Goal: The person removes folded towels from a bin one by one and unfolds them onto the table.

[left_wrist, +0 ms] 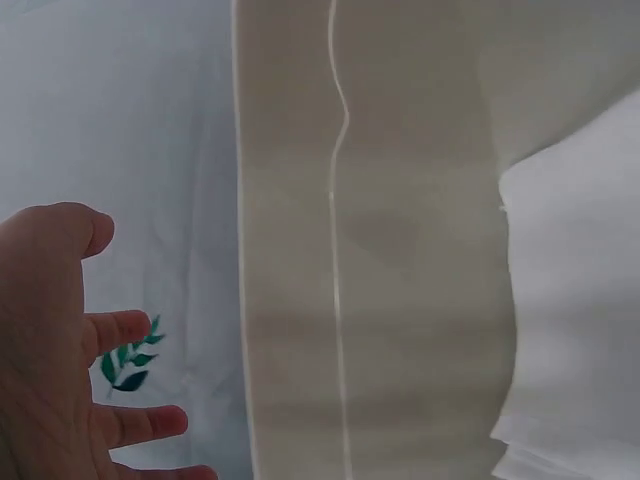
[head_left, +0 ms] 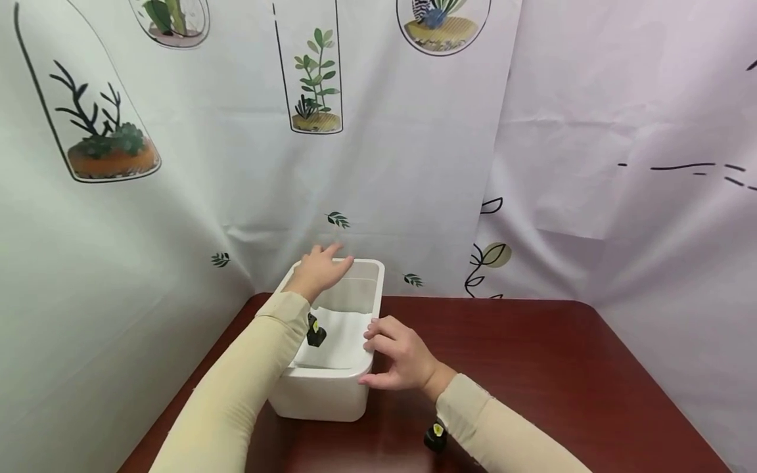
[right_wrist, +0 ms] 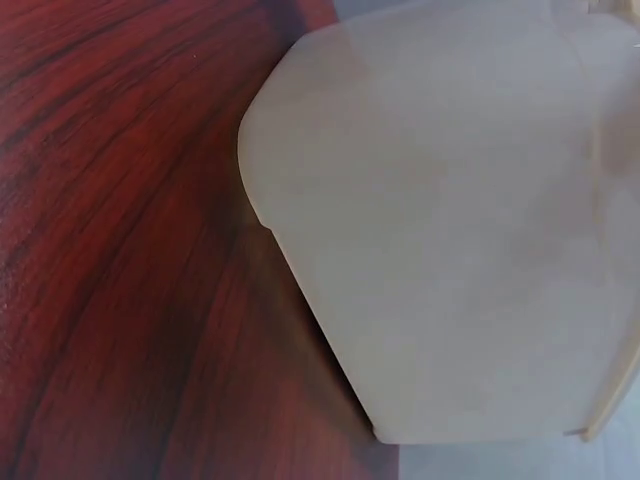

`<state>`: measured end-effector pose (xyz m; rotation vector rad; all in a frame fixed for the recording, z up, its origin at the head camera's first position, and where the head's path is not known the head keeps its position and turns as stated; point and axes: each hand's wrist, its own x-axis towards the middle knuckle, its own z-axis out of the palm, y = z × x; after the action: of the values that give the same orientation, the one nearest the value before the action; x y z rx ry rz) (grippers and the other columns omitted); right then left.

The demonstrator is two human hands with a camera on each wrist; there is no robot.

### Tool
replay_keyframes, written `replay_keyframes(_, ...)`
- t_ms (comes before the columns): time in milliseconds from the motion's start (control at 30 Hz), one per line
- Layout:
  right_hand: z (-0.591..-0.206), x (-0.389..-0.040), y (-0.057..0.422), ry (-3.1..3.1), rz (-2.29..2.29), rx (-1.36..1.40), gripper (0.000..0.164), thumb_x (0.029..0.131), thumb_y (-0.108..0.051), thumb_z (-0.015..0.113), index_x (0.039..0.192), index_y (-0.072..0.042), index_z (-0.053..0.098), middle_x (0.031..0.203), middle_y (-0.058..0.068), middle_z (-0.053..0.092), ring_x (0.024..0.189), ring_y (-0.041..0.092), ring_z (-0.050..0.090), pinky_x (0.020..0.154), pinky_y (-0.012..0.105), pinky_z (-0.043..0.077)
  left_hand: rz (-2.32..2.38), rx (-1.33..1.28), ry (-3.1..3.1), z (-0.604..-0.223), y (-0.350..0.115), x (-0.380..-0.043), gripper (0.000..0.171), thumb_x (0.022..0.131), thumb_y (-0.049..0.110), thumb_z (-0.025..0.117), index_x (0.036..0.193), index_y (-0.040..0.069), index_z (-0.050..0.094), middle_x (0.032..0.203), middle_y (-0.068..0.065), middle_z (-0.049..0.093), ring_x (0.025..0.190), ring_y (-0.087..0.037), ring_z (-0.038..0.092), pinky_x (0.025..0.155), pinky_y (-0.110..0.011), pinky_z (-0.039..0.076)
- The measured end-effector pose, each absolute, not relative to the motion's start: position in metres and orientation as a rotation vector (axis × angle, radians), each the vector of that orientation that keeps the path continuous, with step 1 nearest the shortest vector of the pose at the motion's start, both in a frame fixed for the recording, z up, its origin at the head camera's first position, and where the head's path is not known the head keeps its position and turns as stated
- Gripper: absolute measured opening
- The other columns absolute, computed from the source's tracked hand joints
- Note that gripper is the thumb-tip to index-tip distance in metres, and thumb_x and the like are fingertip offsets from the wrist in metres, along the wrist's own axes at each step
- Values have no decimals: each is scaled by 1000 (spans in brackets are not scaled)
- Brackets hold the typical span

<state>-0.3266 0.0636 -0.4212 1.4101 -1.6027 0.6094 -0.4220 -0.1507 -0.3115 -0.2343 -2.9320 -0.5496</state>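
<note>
A white plastic bin [head_left: 322, 394] stands on the table with a white sheet [head_left: 340, 328] lining its floor. Inside it, partly behind the left sleeve, lies a small black object [head_left: 316, 335] with a yellow mark. My left hand [head_left: 319, 268] is over the bin's far left corner, its fingers spread and holding nothing; the left wrist view shows the fingers [left_wrist: 140, 425] beyond the rim. My right hand [head_left: 402, 355] grips the near right corner, fingertips over the rim and thumb by the front wall. In the right wrist view the bin's outer wall [right_wrist: 450, 220] fills most of the picture.
Another small black object [head_left: 436, 436] with a yellow mark lies on the dark red wooden table [head_left: 508, 368], beside the right sleeve. White fabric [head_left: 402, 164] printed with plants hangs behind and along both sides of the table.
</note>
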Motion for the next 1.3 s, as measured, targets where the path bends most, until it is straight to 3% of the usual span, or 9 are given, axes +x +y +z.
replay_keyframes(267,-419,-328,59,-1586,575,1416,48,70,-45,90,93,-9,65,104,8,61,99,22,63,99,34,52,-387,-244,-2967,-330,-165,-438,69,100,53,40,152,8,44,154,-28,39,136,-48,43,109,-59,38)
replay_keyframes(467,-417,-327,60,-1586,556,1406,50,68,-45,91,92,-9,65,102,7,61,97,20,63,99,34,52,-470,-217,-2891,-338,-166,-444,64,97,47,46,146,7,44,140,-31,48,118,-48,57,93,-58,48)
replay_keyframes(633,-417,-328,63,-1593,558,1402,49,69,-45,91,91,-10,64,102,7,61,96,20,63,99,33,52,-366,-248,-2904,-347,-168,-449,64,98,46,46,142,1,51,136,-28,57,121,-46,57,97,-55,47)
replay_keyframes(767,-419,-329,63,-1594,565,1398,49,69,-45,91,90,-10,64,102,7,61,96,19,63,99,33,52,-372,-224,-2943,-357,-169,-450,50,96,46,49,115,1,62,110,-22,67,102,-40,63,87,-53,49)
replay_keyframes(867,-422,-328,64,-1599,572,1390,49,68,-45,91,90,-10,64,102,6,61,96,19,63,99,33,52,-405,-205,-2982,-365,-171,-452,40,94,45,52,96,6,58,92,-15,65,85,-34,61,75,-49,48)
replay_keyframes(1100,-425,-328,64,-1573,543,1388,51,66,-46,92,90,-10,64,101,6,62,94,19,64,98,32,53,-355,-190,-3092,-387,-180,-461,52,94,48,53,113,0,64,96,-14,69,82,-29,64,75,-46,51)
replay_keyframes(1300,-422,-329,64,-1574,507,1385,52,66,-49,91,88,-11,63,99,5,62,92,17,64,99,33,52,-340,-226,-3110,-396,-181,-466,52,88,45,57,108,-1,70,104,-16,71,90,-32,64,82,-50,52)
